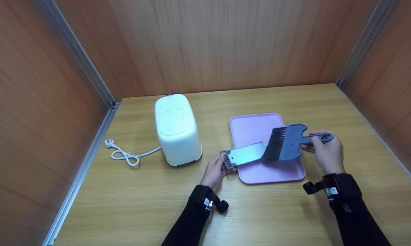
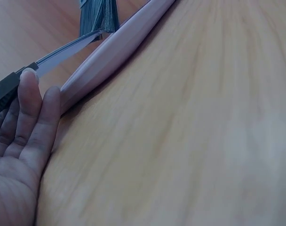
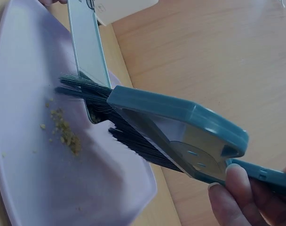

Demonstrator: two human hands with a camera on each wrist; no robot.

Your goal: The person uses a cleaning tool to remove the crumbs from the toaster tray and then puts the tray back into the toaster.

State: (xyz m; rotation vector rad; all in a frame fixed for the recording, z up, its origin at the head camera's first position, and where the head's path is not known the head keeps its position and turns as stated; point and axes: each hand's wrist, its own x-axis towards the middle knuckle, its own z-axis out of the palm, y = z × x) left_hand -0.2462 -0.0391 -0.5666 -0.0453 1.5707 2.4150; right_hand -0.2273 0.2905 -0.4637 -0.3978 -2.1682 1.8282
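My left hand grips the dark slotted end of a flat metal crumb tray, which slants over a purple tray. In my right hand is the handle of a blue hand brush with dark bristles. The bristles meet the far end of the crumb tray. Crumbs lie in a small heap on the purple tray in the right wrist view, and a few more show at the crumb tray's end beneath the bristles.
A rounded white appliance stands left of the purple tray. Its white cord is looped on the table, with a plug at the end. Wood-grain panels enclose the table at the back and both sides.
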